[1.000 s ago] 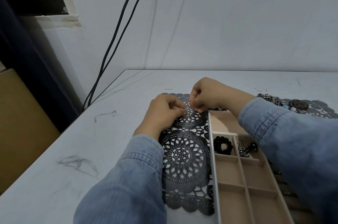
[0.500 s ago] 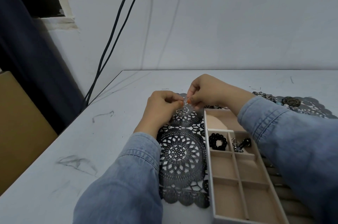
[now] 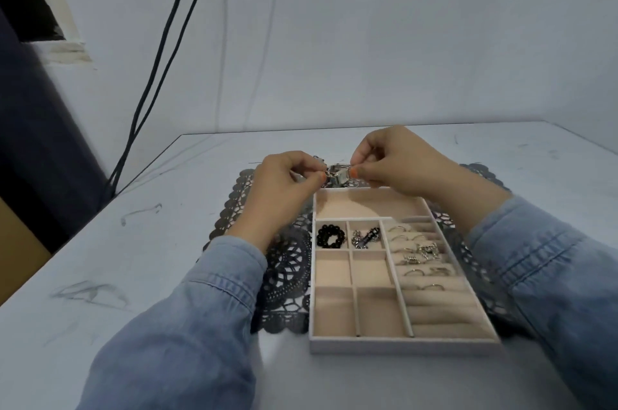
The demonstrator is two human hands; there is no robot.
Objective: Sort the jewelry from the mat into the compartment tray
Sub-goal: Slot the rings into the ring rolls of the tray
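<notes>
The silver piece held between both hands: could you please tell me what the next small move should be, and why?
Probably bring the silver piece slightly nearer and lower it into the wide far compartment of the tray. The left hand and the right hand both pinch it just beyond the tray's far rim, and that compartment, the closest one, shows bare lining.

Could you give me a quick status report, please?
Hands: left hand and right hand both pinch one silver piece. Held near tray far end. Nothing in the way.

Near compartments [image 3: 378, 309] lie bare (ring rows [image 3: 422, 254] crowded).
</notes>
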